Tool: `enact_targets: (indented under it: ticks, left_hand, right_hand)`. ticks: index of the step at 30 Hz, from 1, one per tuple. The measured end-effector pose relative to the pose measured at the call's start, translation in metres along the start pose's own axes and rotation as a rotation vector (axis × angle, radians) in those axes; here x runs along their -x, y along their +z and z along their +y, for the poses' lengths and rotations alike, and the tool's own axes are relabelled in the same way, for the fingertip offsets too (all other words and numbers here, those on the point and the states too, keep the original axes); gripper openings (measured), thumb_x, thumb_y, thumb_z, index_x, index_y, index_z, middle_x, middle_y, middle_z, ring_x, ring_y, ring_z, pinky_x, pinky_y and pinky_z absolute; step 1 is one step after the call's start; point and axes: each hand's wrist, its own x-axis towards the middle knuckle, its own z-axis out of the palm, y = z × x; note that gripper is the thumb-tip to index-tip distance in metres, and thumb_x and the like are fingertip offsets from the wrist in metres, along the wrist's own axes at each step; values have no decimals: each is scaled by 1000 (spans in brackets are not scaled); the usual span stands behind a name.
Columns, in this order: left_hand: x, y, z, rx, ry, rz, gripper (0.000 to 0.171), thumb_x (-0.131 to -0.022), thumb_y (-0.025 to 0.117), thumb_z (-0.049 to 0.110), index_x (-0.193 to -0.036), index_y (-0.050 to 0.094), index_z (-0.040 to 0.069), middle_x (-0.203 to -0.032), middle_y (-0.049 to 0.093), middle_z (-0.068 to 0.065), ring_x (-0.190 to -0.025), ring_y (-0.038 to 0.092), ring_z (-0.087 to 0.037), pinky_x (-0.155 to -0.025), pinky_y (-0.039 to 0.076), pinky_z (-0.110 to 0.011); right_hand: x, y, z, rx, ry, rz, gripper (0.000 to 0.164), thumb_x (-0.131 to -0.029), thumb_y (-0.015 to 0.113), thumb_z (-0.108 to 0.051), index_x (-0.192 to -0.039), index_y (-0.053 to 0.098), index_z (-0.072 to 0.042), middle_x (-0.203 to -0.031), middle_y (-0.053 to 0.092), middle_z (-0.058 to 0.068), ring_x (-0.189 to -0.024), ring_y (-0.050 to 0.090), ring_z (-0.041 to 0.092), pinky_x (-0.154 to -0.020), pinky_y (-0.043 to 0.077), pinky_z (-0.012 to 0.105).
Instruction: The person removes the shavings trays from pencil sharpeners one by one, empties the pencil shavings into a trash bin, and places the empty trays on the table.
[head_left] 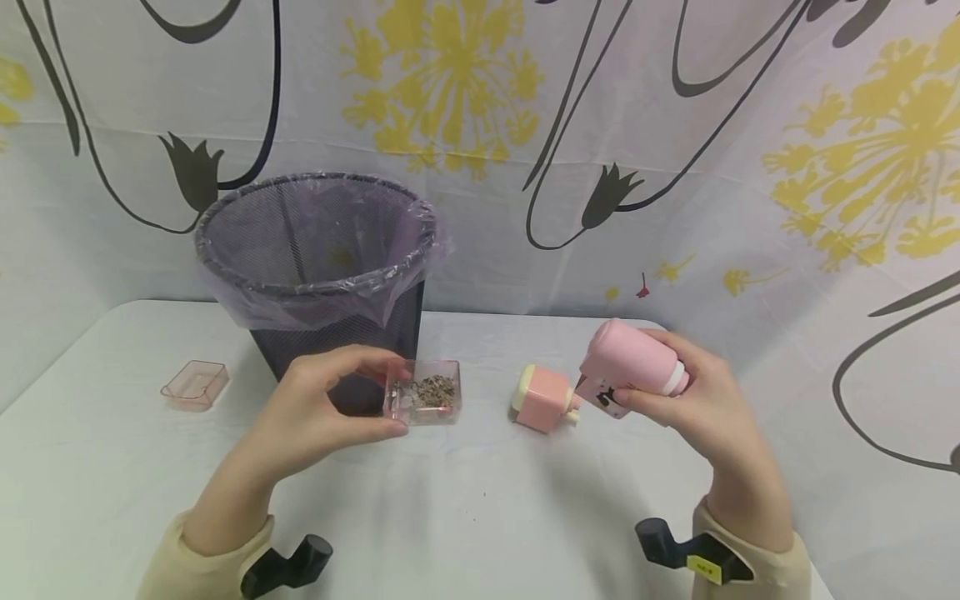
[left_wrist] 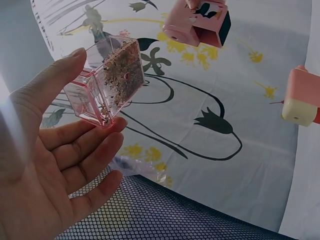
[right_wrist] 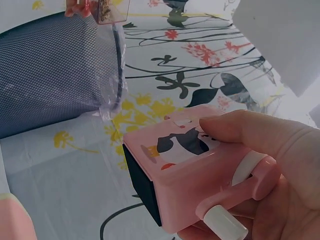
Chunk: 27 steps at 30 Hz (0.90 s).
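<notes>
Head view: clear tray [head_left: 435, 416] in left hand's [head_left: 315, 408] pinch, pink sharpener [head_left: 633, 362] in right hand's [head_left: 705, 404] grip

Bin [head_left: 397, 333] at the desk's [head_left: 480, 533] back left, tray [head_left: 195, 385] to its left.
Box [head_left: 427, 368] of shavings [head_left: 435, 392] in left grip [head_left: 311, 408], before the bin; sharpener [head_left: 542, 398] on desk between it and second sharpener [head_left: 630, 358] in right grip [head_left: 705, 396].
</notes>
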Motion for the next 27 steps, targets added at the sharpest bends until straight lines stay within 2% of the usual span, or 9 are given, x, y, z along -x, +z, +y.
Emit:
enact_targets:
  ticks: [6, 15, 27]
  left_hand:
    - [0, -4, 0, -1, 6, 9, 54, -58, 90, 3, -107, 67, 6, -100, 70, 4, -90, 63, -12, -86, 46, -24]
    - [2, -14, 1, -18, 53, 62, 54, -56, 89, -2, -105, 68, 5, -97, 70, 2, -87, 63, -11, -84, 46, -22]
    - [5, -24, 4, -11, 47, 82, 57, -54, 88, -7, -107, 67, 2, -96, 70, -1, -86, 61, -11, -84, 45, -21]
  right_hand:
    - [-1, -3, 4, 24, 69, 14, 51, -73, 81, -3, -120, 62, -6, -90, 64, -1, -72, 57, 16, -56, 50, 26]
    - [-4, -4, 12, 56, 136, 41, 54, -73, 82, -6, -122, 60, -3, -89, 62, -3, -73, 56, 14, -55, 49, 26]
    - [-9, -7, 20, 97, 230, 61, 55, -78, 80, -14, -127, 56, -3, -99, 59, 9, -77, 55, 14, -58, 50, 26]
